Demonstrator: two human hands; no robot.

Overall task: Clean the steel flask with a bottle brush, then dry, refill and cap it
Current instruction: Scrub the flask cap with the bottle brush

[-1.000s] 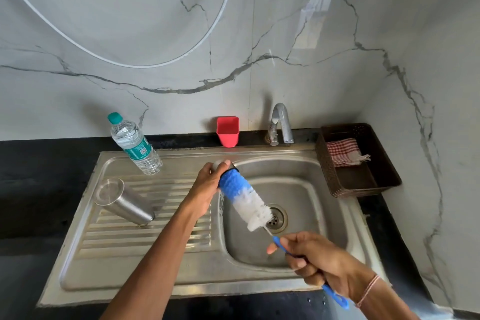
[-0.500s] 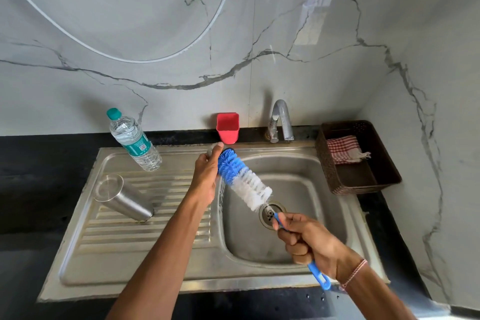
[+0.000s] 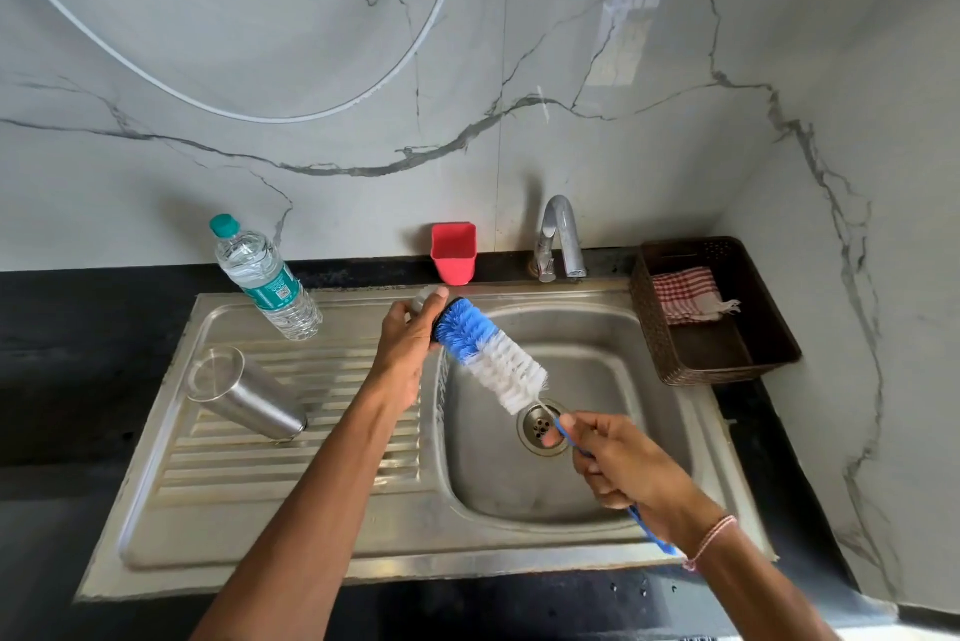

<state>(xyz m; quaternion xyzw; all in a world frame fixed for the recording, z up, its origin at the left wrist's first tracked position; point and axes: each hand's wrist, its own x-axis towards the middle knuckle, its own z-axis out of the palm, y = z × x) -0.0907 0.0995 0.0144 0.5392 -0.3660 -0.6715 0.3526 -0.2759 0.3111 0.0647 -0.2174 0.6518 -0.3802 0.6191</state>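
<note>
A grey-veined marble wall (image 3: 623, 42) fills the upper half, with a thin white cable (image 3: 260, 118) looping across it. Below it a black counter (image 3: 62, 354) carries a stainless steel sink (image 3: 363, 562), its ribbed drainboard (image 3: 291, 484) on the left and its basin (image 3: 519, 495) on the right. A dark woven basket (image 3: 779, 344) sits on the counter just right of the basin, holding a red-checked cloth (image 3: 685, 294). The steel flask (image 3: 254, 401) rests on the drainboard well left of both hands, touched by neither; whether its upper end is open I cannot tell. A clear water bottle (image 3: 270, 284) with a teal cap stands behind it at the drainboard's back edge. The bottle brush (image 3: 498, 359) slants over the basin, blue bristles at the tip, white ones lower down. The left hand (image 3: 410, 344) curls its fingers and thumb round a small silver-grey piece (image 3: 423, 300) with a black rim, mostly hidden by the hand, and the brush's blue tip meets that rim. The right hand (image 3: 623, 469) is closed round the brush's blue handle, which sticks out past the wrist; a thin thread bracelet (image 3: 711, 539) circles that wrist. A chrome tap (image 3: 561, 235) rises behind the basin, a red cup (image 3: 453, 253) stands to its left against the wall, and the drain (image 3: 540, 427) lies directly under the brush's wire shank.
</note>
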